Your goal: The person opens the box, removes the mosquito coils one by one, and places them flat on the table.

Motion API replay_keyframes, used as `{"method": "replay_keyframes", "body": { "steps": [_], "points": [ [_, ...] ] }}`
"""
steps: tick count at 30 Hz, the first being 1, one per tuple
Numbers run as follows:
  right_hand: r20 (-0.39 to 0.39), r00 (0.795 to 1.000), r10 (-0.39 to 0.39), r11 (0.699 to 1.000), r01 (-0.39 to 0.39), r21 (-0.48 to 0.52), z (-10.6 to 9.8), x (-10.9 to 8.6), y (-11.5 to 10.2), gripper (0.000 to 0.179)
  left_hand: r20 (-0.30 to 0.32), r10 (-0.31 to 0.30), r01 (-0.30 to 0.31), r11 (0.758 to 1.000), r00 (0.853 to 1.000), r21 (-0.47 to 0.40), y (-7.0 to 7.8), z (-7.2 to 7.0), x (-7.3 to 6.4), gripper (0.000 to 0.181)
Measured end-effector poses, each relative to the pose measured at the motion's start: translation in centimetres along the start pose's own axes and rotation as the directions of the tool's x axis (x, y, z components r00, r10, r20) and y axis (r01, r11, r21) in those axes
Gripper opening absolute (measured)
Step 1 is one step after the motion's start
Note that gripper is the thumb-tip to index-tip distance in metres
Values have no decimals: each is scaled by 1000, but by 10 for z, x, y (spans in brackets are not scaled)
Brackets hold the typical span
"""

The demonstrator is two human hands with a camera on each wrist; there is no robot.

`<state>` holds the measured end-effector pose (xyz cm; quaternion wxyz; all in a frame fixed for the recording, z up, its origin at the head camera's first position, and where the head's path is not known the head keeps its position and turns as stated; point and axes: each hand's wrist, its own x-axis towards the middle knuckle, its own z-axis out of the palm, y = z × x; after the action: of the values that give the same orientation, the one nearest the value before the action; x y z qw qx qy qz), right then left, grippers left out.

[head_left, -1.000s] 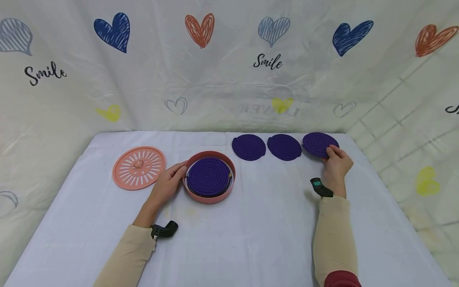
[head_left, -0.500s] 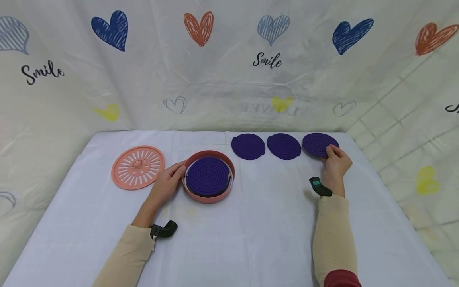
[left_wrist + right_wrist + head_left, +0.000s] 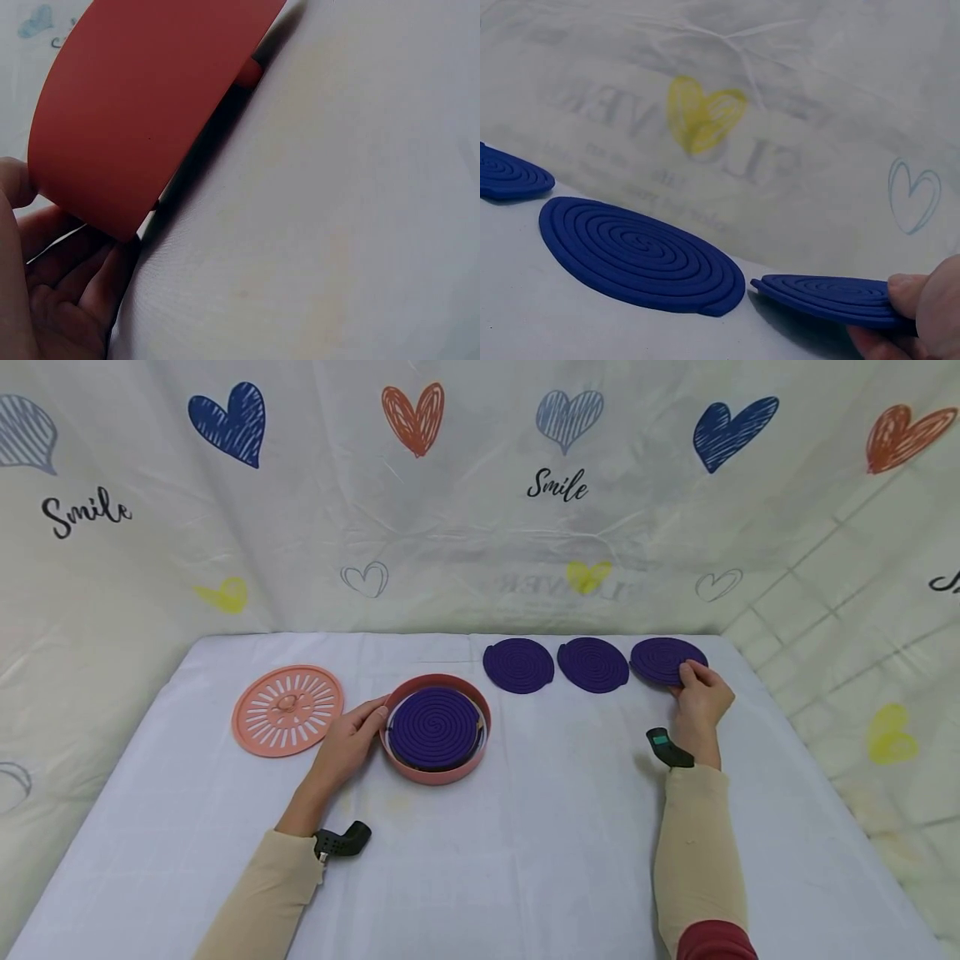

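My left hand (image 3: 347, 745) grips the left side of a round red mosquito coil holder (image 3: 438, 779), thumb at the rim and fingers under it. A stack of purple mosquito coils (image 3: 435, 728) lies inside. In the left wrist view, the holder's smooth red wall (image 3: 142, 112) stands tilted, with a dark gap and a small round foot beneath. At the back right, my right hand (image 3: 703, 703) pinches the near right edge of a mosquito coil (image 3: 663, 661). The right wrist view shows this coil (image 3: 825, 294) raised off the cloth above its shadow, thumb on top and fingers below.
Two more coils, one left (image 3: 518, 666) and one in the middle (image 3: 592, 665), lie flat in a row beside the pinched one. A salmon slotted lid (image 3: 287, 703) with a central knob lies left of the holder. A patterned curtain (image 3: 465, 527) hangs behind the white-covered table (image 3: 525, 843).
The coil in my right hand has tilted slightly and looks flatter in the head view. My left hand keeps its grip on the holder. The head view has shifted a little.
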<state>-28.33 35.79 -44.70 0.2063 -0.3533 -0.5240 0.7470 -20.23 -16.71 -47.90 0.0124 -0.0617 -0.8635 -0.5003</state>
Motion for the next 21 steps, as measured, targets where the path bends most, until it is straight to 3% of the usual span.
{"method": "replay_keyframes", "body": {
  "steps": [6, 10, 12, 17, 21],
  "points": [
    [22, 999, -23, 994, 26, -107, -2, 2, 0, 36, 2, 6, -6, 1000, 1000, -7, 0, 0, 0, 50],
    [46, 995, -93, 957, 102, -271, -4, 7, 2, 42, 5, 1, -1, 1000, 1000, -5, 0, 1, 0, 50],
    [56, 991, -125, 920, 137, -368, -5, 9, 3, 44, 8, -3, 3, 1000, 1000, -6, 0, 1, 0, 51],
    [84, 975, -207, 780, 216, -588, -4, 8, 6, 51, 10, -3, 3, 1000, 1000, -14, -1, 1, 0, 51],
    [118, 958, -262, 678, 269, -684, -4, 4, 8, 55, 4, -4, 4, 1000, 1000, -11, -3, 1, 1, 50]
  ]
}}
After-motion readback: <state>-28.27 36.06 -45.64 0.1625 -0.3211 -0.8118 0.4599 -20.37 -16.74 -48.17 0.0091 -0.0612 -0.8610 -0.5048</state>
